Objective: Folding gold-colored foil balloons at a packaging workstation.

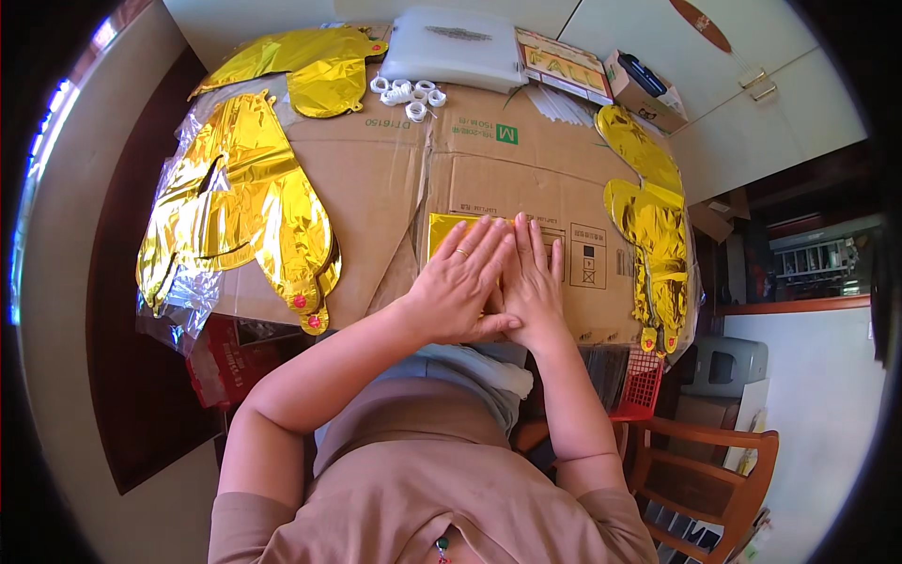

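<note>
My left hand (460, 282) lies flat, fingers stretched forward, on a folded piece of gold foil (445, 228) at the near middle of the cardboard. Beside it my right hand (534, 291) is also flat with its fingers extended. The two hands overlap near the thumbs, and neither grips anything. Only the upper left part of the folded foil shows; my hands cover the rest. Under everything is the flattened brown cardboard (366, 179) with printed marks.
Flat gold foil balloons lie at the left (254, 179), far left (324, 80) and right (648, 226). White ribbon rolls (413, 94), a translucent plastic case (456, 52), white strips (559, 105) and a small box (648, 94) line the back. A wooden chair (695, 437) stands lower right.
</note>
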The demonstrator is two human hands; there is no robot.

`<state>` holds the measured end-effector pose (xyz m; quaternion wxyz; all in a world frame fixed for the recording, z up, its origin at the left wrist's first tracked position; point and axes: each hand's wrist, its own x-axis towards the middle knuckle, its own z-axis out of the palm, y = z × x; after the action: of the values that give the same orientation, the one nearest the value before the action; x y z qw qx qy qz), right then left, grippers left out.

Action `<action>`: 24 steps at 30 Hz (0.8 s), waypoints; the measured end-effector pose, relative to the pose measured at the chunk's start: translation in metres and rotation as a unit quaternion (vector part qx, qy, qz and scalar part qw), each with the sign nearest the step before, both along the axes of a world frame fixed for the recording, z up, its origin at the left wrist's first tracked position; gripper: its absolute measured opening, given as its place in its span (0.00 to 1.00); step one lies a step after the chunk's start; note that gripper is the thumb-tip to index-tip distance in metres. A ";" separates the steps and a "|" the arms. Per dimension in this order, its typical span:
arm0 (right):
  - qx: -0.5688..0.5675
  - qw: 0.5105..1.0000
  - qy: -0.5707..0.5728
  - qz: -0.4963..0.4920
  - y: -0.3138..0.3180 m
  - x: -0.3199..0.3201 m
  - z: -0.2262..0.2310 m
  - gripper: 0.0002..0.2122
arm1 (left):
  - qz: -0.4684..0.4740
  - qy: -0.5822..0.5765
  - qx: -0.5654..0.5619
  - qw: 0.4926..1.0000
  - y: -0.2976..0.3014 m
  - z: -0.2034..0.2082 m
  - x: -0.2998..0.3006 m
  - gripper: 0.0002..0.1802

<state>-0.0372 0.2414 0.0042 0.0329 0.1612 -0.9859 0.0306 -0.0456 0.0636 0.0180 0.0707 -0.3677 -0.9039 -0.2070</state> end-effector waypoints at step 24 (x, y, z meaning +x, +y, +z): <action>-0.094 0.995 -0.002 0.021 0.008 0.001 0.006 0.38 | 0.045 0.010 -0.078 0.996 -0.029 -0.009 0.002 0.64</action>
<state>-0.0360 0.2496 0.0098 0.0457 0.1778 -0.9751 0.1242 -0.0439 0.0348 0.0093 0.0601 -0.3331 -0.9321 -0.1291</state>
